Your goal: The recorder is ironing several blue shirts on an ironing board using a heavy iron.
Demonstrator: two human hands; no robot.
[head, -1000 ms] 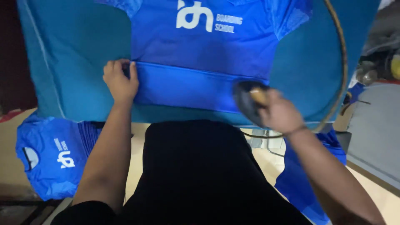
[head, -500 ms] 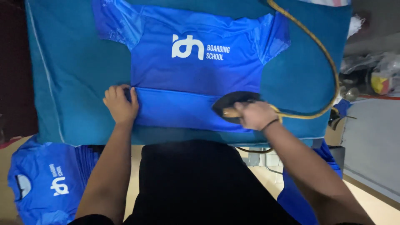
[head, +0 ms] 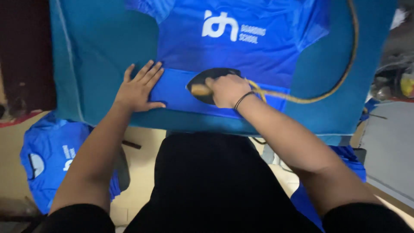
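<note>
Blue shirt (head: 241,51) under flat left hand (head: 139,88), right hand (head: 227,89) wrapped round iron (head: 207,80)

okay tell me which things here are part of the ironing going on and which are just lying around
In use:
- blue shirt spread on the teal pad
- dark iron, gripped by the right hand, with its yellowish cord
- left hand pressed flat on the shirt's lower edge

Lying about:
- another blue shirt on the floor at left
- blue cloth low at right
- clutter at the right edge, too blurred to identify
</note>
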